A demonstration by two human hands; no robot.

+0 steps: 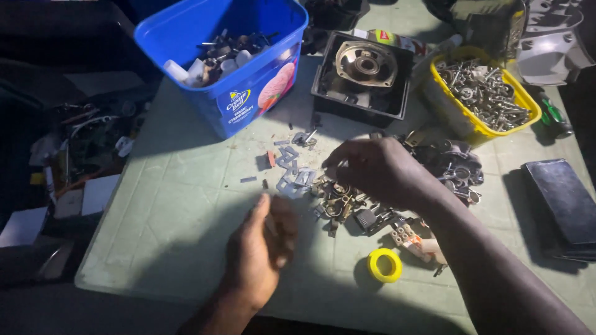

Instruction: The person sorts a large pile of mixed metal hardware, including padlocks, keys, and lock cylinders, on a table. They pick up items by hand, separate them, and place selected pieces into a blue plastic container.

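right hand [372, 170] pinching in scrap pile [347, 205] | left hand [264, 242] curled, contents unclear | risk: clips [292, 180] scatter off counter [180, 205]

Blue tub [186, 37], yellow tray [462, 121], yellow tape roll [384, 265], pale green mat [186, 186]

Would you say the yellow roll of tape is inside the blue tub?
No, the yellow roll of tape lies flat on the table, far from the blue tub.

Open green mat [180, 205] left of left hand [261, 248]: free passage. Ahead, blue tub [230, 56] and black tray [363, 74] block. Metal parts heap [347, 198] crowds centre under right hand [379, 170]; yellow tape roll [385, 265] near front edge.
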